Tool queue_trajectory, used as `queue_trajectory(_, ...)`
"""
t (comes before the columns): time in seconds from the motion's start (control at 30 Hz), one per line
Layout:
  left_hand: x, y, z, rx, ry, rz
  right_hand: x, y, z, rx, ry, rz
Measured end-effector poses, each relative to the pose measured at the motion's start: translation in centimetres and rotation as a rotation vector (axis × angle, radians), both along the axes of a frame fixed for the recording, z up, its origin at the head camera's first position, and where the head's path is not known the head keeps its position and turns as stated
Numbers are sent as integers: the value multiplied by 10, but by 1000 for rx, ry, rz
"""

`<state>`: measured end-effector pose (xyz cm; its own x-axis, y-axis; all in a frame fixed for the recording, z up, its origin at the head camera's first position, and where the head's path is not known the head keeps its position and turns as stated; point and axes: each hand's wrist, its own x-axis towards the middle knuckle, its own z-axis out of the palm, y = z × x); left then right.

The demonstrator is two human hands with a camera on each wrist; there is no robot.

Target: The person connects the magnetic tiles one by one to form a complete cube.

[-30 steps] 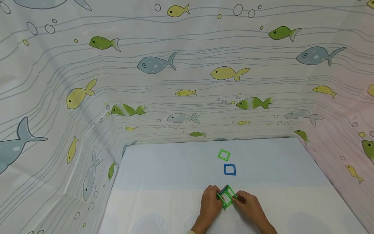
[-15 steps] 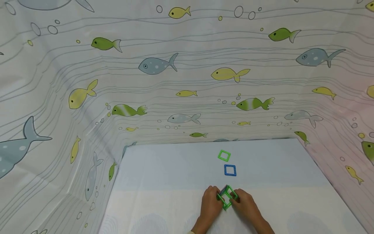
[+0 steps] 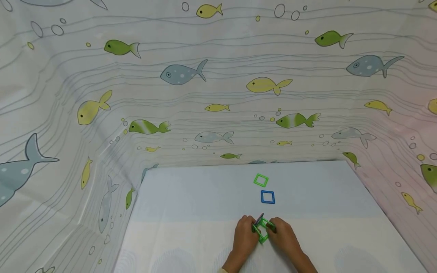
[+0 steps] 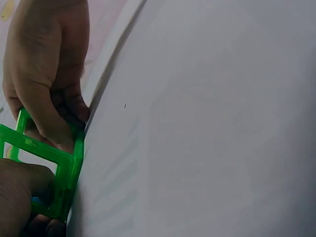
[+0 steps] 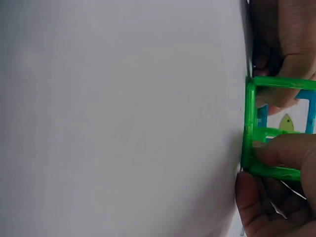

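I have the left hand point(image 3: 245, 235) gripping one side of the green open-framed block point(image 3: 262, 240), its fingers narrow around the edge, and the right hand point(image 3: 284, 236) pinching the opposite side. On my right wrist view, blue edges point(image 5: 311, 116) show through the block. Beyond it on the counter point(image 3: 191, 197) lies a blue square frame point(image 3: 262, 197), and farther from it, a loose green square point(image 3: 263, 175).

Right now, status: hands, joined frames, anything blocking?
Left hand and right hand pinching joined frames. Blue square, green square loose on table beyond. Neither in the way.
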<state>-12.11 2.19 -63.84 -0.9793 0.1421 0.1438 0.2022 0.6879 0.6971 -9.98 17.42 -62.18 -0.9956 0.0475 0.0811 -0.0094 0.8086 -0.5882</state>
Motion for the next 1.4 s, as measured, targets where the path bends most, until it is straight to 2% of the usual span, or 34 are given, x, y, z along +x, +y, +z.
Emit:
queue_trajectory(0.13, -1, 0, 0, 5, 7, -3, 0, -2, 3, -1, -1, -22)
queue_trajectory(0.47, -1, 0, -3, 4, 23, -7, 2, -2, 2, 14, 39, -12)
queue_trajectory(0.77, 1, -1, -1, 14, 12, -7, 2, -1, 0, -8, 11, -20)
queue_trajectory(0.87, 1, -4, 0, 12, -4, -28, 1, -1, 0, -13, 12, -12)
queue_trajectory(0.97, 0, -12, 0, 22, -50, -97, 0, -1, 1, -14, 12, -3)
queue_trajectory(1.2, -12, -54, 16, 72, -229, -436, -4, 0, 0, -34, 1, 16)
queue_trajectory(1.4, -26, -76, 27, 141, -327, -552, -7, 3, -2, -35, -5, 32)
